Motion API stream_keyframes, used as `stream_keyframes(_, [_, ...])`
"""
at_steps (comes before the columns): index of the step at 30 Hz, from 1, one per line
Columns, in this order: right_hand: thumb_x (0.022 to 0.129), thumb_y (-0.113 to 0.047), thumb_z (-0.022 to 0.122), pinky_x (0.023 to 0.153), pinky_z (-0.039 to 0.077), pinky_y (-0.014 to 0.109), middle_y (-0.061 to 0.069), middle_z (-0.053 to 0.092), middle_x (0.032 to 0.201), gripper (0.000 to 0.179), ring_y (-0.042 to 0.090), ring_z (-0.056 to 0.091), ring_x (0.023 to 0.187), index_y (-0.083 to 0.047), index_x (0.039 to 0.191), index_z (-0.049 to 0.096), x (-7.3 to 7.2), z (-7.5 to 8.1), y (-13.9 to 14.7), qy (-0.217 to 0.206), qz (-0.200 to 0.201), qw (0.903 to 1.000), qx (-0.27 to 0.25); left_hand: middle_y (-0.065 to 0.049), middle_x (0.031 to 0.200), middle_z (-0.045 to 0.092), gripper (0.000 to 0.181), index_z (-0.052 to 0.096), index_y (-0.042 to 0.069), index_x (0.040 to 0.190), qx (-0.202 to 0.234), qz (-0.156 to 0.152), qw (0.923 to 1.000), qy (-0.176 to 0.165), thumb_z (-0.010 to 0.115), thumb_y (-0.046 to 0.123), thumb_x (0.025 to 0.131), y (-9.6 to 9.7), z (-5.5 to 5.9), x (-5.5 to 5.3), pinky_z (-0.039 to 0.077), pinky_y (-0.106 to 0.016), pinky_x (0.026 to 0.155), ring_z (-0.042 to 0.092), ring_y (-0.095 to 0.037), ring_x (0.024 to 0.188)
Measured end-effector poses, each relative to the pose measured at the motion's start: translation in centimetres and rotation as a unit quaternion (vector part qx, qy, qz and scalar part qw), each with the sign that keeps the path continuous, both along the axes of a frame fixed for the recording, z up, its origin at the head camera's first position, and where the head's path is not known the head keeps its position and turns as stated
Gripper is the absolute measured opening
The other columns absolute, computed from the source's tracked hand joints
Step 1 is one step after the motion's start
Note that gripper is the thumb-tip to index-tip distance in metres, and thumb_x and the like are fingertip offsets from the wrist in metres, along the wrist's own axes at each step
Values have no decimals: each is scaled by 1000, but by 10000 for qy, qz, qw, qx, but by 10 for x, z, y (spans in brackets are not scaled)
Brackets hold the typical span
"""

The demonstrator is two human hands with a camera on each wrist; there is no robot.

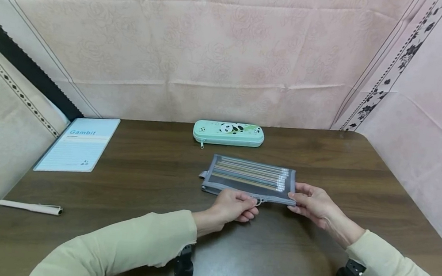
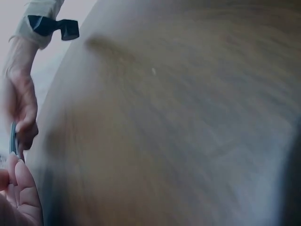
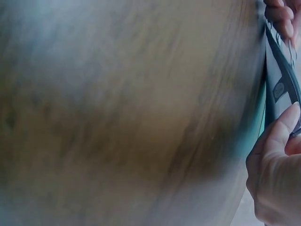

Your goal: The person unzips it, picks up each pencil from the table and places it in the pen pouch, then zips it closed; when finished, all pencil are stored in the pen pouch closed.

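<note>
A grey zip pencil pouch (image 1: 236, 187) is held slightly tilted above the table, several pencils (image 1: 249, 172) showing through its see-through front. My left hand (image 1: 234, 206) pinches the zipper pull (image 1: 260, 202) at the pouch's near edge, right of its middle. Thumb and fingers of my right hand (image 1: 313, 204) grip the pouch's lower right corner. In the right wrist view, the pouch's edge (image 3: 277, 70) runs between both hands at the far right. The left wrist view catches only a sliver of the pouch (image 2: 13, 139). How far the zip is undone cannot be made out.
Behind the pouch lies a mint pencil case (image 1: 226, 138) with a panda print. A light blue notebook (image 1: 80, 144) lies at the back left, and a white pen (image 1: 30, 207) nearer on the left. Patterned cloth (image 1: 212, 57) hangs around the brown table (image 1: 142, 161).
</note>
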State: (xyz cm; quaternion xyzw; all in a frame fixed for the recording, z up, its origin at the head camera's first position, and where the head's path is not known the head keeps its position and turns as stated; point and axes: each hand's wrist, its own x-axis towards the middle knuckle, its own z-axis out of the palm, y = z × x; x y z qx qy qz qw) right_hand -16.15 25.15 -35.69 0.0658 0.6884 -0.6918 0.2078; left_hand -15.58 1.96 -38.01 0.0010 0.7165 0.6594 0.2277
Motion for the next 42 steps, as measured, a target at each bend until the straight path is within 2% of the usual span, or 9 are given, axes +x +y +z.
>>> stream_keyframes(11, [94, -4, 54, 68, 56, 22, -1, 61, 89, 60, 6, 62, 75, 12, 141, 19, -2, 0, 5, 13, -6, 10000, 1, -2, 72, 70, 19, 67, -2, 100, -258, 169, 9992, -250, 63, 13, 90, -53, 5, -12, 54, -17, 55, 60, -3, 56])
stream_keyframes(17, [94, -5, 54, 68, 56, 22, -2, 62, 89, 60, 6, 62, 75, 12, 141, 19, -4, 1, 6, 58, 38, 9999, 104, -2, 72, 70, 19, 67, -2, 102, -340, 310, 9982, -380, 63, 13, 90, -72, 9, -15, 53, -16, 55, 60, -3, 56])
stream_keyframes(23, [94, -6, 54, 68, 57, 21, -2, 62, 89, 62, 6, 62, 75, 11, 142, 19, -6, 0, 11, 15, -24, 9997, 228, -1, 71, 69, 20, 65, -3, 101, -389, 512, 9966, -507, 63, 14, 91, -92, 8, -21, 52, -16, 53, 59, -3, 55])
stream_keyframes(32, [95, -8, 55, 70, 57, 22, -2, 63, 88, 62, 6, 62, 75, 11, 142, 19, -9, -1, 17, -9, 40, 9995, 306, -1, 70, 69, 24, 62, -4, 105, -455, 548, 9953, -649, 62, 16, 91, -114, 9, -29, 52, -16, 53, 60, -3, 55])
stream_keyframes(34, [95, -8, 55, 70, 57, 23, -3, 63, 88, 62, 6, 62, 75, 11, 142, 20, -10, -1, 18, 9, 58, 9995, 306, -1, 70, 69, 25, 62, -5, 105, -475, 445, 9957, -662, 62, 16, 91, -116, 9, -30, 53, -15, 54, 60, -3, 56])
stream_keyframes(37, [94, -8, 55, 71, 57, 23, -2, 63, 89, 62, 7, 62, 76, 9, 142, 21, -11, -1, 18, -3, 69, 9992, 400, 0, 70, 69, 24, 63, -5, 103, -552, 82, 9956, -751, 62, 16, 91, -119, 11, -29, 53, -16, 54, 60, -3, 57])
stream_keyframes(40, [95, -9, 55, 73, 57, 24, -1, 62, 91, 61, 7, 62, 77, 8, 142, 22, -10, -2, 20, 31, 137, 9983, 563, 0, 70, 69, 22, 65, -3, 99, -811, -545, 9922, -768, 61, 18, 92, -124, 13, -30, 53, -16, 54, 60, -3, 57])
stream_keyframes(42, [94, -8, 56, 73, 57, 25, 0, 61, 92, 60, 8, 63, 78, 7, 142, 23, -9, -3, 20, 101, 163, 9978, 640, -1, 70, 69, 24, 66, -3, 96, -1105, -874, 9881, -623, 60, 20, 93, -126, 15, -31, 53, -16, 54, 61, -3, 57])
